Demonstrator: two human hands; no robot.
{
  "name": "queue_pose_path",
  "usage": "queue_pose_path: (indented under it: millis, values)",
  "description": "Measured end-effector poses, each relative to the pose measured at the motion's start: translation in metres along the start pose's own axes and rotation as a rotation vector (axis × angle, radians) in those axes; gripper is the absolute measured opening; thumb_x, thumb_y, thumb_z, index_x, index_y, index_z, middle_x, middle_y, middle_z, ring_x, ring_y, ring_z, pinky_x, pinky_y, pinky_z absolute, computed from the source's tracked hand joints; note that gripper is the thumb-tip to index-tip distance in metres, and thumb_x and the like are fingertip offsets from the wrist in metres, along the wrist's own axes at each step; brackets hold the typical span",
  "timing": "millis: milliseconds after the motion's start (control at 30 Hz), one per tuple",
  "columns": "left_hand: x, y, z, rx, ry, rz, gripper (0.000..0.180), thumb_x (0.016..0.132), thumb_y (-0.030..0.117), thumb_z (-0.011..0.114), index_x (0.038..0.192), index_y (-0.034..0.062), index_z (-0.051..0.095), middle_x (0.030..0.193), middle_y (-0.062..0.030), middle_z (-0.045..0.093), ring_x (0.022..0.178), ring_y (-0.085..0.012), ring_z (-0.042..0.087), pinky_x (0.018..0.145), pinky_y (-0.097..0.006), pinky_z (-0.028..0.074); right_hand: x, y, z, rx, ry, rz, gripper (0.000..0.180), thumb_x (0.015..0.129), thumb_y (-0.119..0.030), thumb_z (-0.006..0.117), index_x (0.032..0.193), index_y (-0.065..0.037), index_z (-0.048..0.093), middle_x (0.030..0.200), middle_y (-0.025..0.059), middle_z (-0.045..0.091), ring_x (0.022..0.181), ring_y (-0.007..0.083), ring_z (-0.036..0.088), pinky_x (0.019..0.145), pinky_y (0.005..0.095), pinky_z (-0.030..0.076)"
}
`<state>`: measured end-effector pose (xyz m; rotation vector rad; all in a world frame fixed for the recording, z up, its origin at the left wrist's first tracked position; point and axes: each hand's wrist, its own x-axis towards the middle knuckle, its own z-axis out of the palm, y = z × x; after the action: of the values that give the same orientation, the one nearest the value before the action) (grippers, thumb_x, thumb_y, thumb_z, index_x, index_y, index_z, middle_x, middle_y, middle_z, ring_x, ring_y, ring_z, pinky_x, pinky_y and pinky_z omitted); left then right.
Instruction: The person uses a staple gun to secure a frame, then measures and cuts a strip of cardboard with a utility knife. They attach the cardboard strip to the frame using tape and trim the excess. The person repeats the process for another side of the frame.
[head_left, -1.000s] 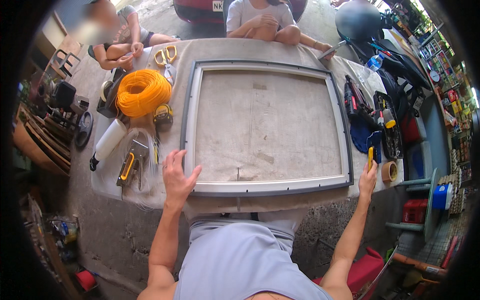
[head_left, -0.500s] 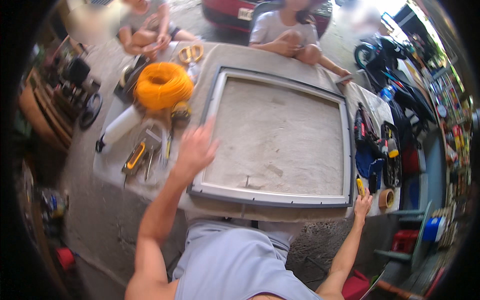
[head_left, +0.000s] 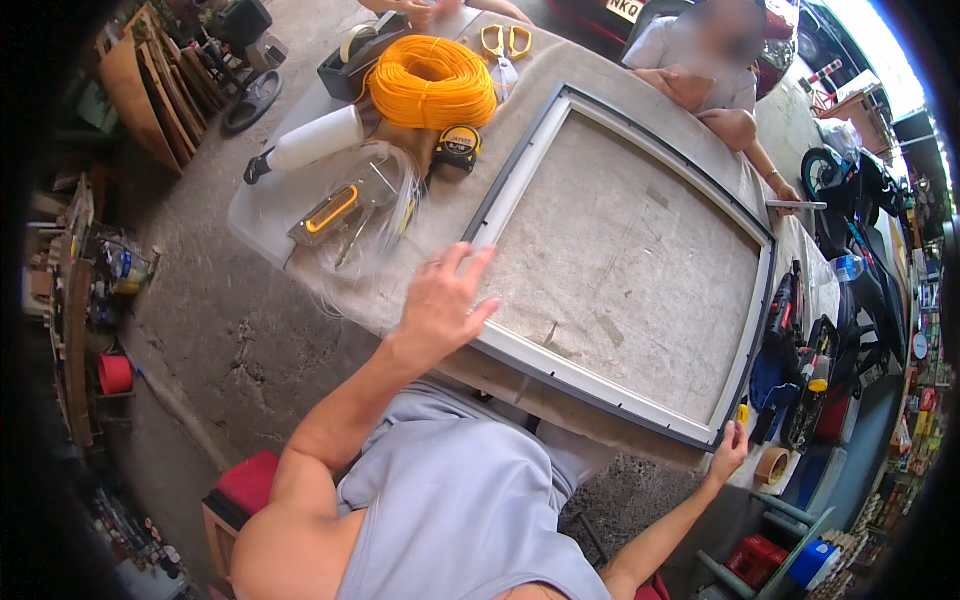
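My left hand (head_left: 445, 305), blurred, has its fingers spread apart at the near left corner of the grey-and-white frame (head_left: 580, 375), which lies flat on the covered tabletop (head_left: 580, 65) in front of me; I cannot tell whether they touch it. My right hand (head_left: 732, 452) is clamped on a small yellow tool (head_left: 742, 414) beside the near right corner, close to a tape roll (head_left: 772, 466).
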<state>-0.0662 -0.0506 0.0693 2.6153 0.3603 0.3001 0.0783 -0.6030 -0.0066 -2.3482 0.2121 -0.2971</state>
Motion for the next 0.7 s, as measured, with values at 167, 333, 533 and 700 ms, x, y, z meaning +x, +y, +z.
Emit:
queue_pose_path:
  millis: [167, 333, 533, 700]
  values:
    - [-0.032, -0.028, 0.028, -0.087, -0.020, -0.342, 0.081, 0.074, 0.034, 0.075, 0.138, -0.0028, 0.040, 0.115, -0.0230, 0.053, 0.101, -0.0411, 0.057, 0.086, -0.047, 0.048, -0.003, 0.017, 0.012, -0.210, -0.033, 0.032, 0.057, 0.081, -0.036, 0.075, 0.114, 0.009, 0.062, 0.107, 0.0177, 0.064, 0.096, 0.0268, 0.061, 0.087, 0.0354, 0.047]
    - [-0.034, -0.037, 0.032, -0.146, 0.010, -0.329, 0.071, 0.074, 0.035, 0.075, 0.127, -0.0046, 0.049, 0.109, -0.0227, 0.056, 0.095, -0.0402, 0.060, 0.083, -0.047, 0.049, -0.002, 0.000, 0.015, -0.268, -0.089, 0.035, 0.062, 0.076, -0.035, 0.079, 0.112, 0.012, 0.061, 0.111, 0.0215, 0.063, 0.102, 0.0310, 0.060, 0.093, 0.0373, 0.045]
    - [-0.045, -0.047, 0.012, 0.000, -0.041, -0.257, 0.065, 0.077, 0.039, 0.072, 0.124, -0.0013, 0.053, 0.112, -0.0210, 0.060, 0.103, -0.0392, 0.058, 0.090, -0.046, 0.045, -0.006, 0.013, 0.021, -0.285, 0.000, -0.011, 0.062, 0.072, -0.033, 0.083, 0.110, 0.012, 0.062, 0.108, 0.0206, 0.064, 0.100, 0.0313, 0.060, 0.093, 0.0378, 0.045]
    - [-0.058, -0.035, 0.001, 0.244, -0.047, -0.217, 0.065, 0.081, 0.048, 0.066, 0.125, 0.0018, 0.055, 0.125, -0.0201, 0.058, 0.114, -0.0383, 0.054, 0.099, -0.049, 0.038, -0.016, 0.000, 0.022, -0.217, 0.017, 0.005, 0.048, 0.074, -0.028, 0.082, 0.105, 0.005, 0.066, 0.095, 0.0127, 0.063, 0.087, 0.0257, 0.060, 0.082, 0.0372, 0.047]
